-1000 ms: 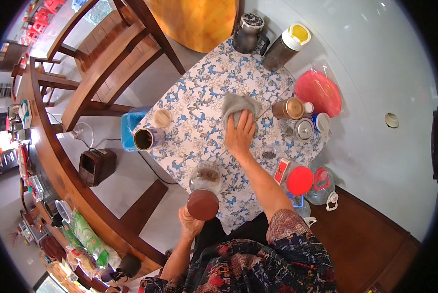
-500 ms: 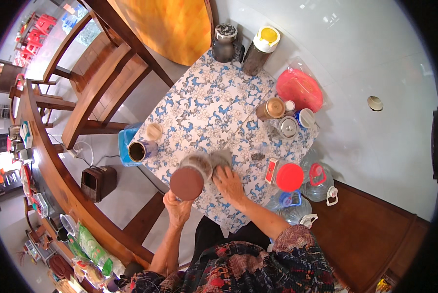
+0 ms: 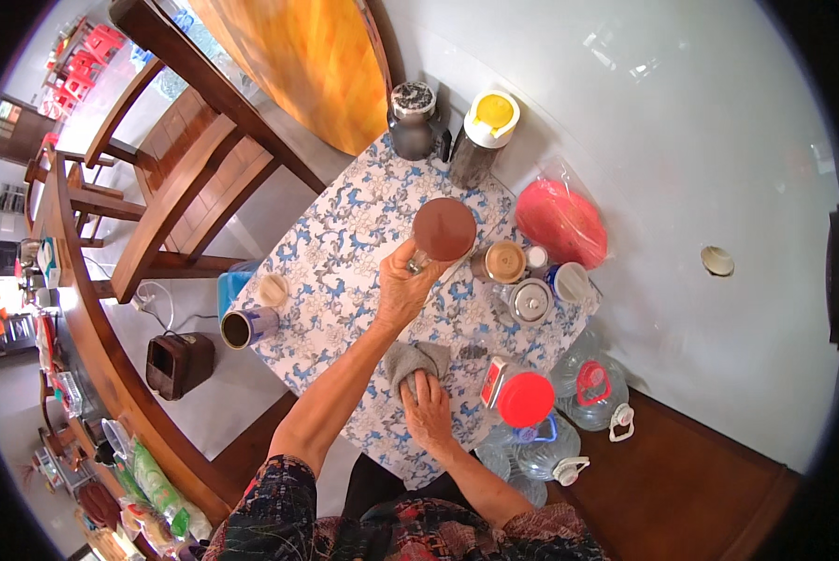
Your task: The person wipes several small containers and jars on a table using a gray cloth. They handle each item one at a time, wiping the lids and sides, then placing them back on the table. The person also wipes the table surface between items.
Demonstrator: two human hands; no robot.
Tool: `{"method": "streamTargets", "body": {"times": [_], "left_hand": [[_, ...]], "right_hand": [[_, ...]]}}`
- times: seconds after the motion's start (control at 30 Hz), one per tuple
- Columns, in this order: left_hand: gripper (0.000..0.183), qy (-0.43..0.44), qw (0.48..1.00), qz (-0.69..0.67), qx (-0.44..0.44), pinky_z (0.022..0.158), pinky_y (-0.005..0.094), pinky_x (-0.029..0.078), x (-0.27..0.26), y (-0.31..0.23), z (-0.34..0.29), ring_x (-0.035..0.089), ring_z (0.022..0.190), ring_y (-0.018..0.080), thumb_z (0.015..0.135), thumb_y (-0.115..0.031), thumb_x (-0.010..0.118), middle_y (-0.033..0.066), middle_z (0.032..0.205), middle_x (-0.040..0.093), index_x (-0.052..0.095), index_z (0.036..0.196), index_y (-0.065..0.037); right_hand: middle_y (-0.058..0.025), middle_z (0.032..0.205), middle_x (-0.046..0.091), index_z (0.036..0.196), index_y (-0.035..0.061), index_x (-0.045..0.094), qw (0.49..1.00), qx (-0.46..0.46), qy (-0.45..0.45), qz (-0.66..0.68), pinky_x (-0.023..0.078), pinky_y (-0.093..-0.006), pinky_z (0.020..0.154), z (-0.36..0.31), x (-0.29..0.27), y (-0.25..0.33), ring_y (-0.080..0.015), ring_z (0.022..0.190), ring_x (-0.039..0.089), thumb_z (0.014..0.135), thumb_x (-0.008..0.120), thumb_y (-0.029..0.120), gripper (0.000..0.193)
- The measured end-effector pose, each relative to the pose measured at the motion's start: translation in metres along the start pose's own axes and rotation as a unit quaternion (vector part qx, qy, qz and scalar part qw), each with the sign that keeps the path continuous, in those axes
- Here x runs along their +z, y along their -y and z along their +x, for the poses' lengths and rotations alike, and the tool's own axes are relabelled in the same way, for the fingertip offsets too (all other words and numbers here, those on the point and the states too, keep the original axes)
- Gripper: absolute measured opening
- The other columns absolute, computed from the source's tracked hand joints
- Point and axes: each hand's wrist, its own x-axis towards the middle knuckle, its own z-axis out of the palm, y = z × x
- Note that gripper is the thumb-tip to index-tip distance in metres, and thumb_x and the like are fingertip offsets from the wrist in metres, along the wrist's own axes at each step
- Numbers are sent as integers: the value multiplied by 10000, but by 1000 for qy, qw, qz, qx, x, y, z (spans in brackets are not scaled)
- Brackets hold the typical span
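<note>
My left hand [image 3: 405, 288] is wrapped round a jar with a brown lid [image 3: 444, 229], out over the far middle of the table. Most of the jar's body is hidden beneath the lid and my fingers. Nearer to me, my right hand [image 3: 427, 411] presses a grey cloth [image 3: 415, 361] onto the patterned tablecloth [image 3: 344, 243]. Just right of the brown-lidded jar stand a jar with a gold-brown lid [image 3: 505, 261], a glass jar with a silver lid [image 3: 531, 301] and a blue container with a whitish lid [image 3: 571, 280]. A red-lidded jar [image 3: 525, 399] is to the right of the cloth.
A dark jug [image 3: 415, 122] and a yellow-topped bottle [image 3: 486, 131] stand at the far corner. A red bag [image 3: 561, 222] lies by the wall. At the left edge are an open tin [image 3: 250, 327] and a round lid [image 3: 272, 289]. Large plastic bottles [image 3: 595, 388] stand beyond the right edge.
My left hand has carried the brown-lidded jar away from me and to the right, towards the other jars. My right hand stays on the grey cloth near the front edge.
</note>
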Motion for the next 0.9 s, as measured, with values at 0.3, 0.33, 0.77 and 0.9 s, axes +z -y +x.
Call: {"method": "streamTargets", "body": {"times": [0.3, 0.33, 0.77, 0.9], "left_hand": [[254, 23, 999, 2, 27, 642, 235, 471, 53, 13, 51, 543, 726, 34, 759, -107, 750, 5, 818, 669, 660, 984, -31], [259, 24, 998, 34, 37, 634, 237, 470, 58, 11, 56, 542, 716, 34, 752, -111, 755, 10, 805, 668, 662, 980, -31], [356, -27, 966, 240, 94, 651, 343, 456, 78, 5, 73, 567, 715, 248, 659, -293, 793, 130, 729, 595, 602, 764, -12], [601, -103, 942, 300, 106, 841, 439, 394, 52, -23, 45, 457, 1064, 367, 579, -380, 809, 187, 1110, 501, 538, 995, -41]], "right_hand": [[-170, 1325, 391, 1182, 80, 541, 999, 17, 40, 31, 353, -434, 905, -2, 1, 0, -328, 1187, 403, 775, 597, 119, 413], [-173, 1325, 392, 1185, 76, 538, 998, 19, 44, 29, 350, -434, 911, -3, 0, 0, -332, 1193, 399, 776, 595, 119, 416], [-211, 1361, 387, 1256, 50, 499, 984, -71, 50, 158, 273, -523, 996, 88, 15, 9, -381, 1264, 329, 840, 547, 277, 476], [-223, 1412, 318, 1311, 48, 446, 993, -105, 62, 4, 248, -558, 1007, 142, 34, 1, -417, 1283, 292, 856, 531, 308, 531]]}}
